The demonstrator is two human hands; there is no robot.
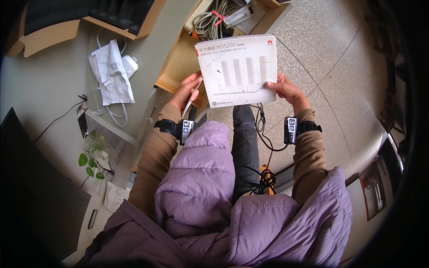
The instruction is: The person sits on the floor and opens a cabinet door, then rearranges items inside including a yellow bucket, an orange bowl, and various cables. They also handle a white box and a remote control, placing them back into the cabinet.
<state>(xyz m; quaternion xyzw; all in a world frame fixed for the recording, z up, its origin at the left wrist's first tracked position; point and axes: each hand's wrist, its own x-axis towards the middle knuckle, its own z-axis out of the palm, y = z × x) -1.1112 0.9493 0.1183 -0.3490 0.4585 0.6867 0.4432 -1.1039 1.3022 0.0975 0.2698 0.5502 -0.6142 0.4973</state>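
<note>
A white Huawei router box (238, 73) is held up over my knees, its printed front facing me. The picture on it shows a router with upright antennas, and small dark specks mark the surface. My right hand (291, 91) grips the box by its right edge, thumb on the front. At the left edge, my left hand (185, 89) pinches a thin white card or flap (191, 97), seen nearly edge-on. Whether that piece is joined to the box cannot be told. A thin pale string (283, 73) sticks up beside my right hand.
Behind the box, an open wooden drawer (169, 77) holds a tied grey cable bundle (211, 25). On the desk (60, 77) to the left lie a white paper packet (112, 73), a white adapter (130, 65) and an open cardboard box (53, 37). A leafy plant (90, 164) stands nearer me.
</note>
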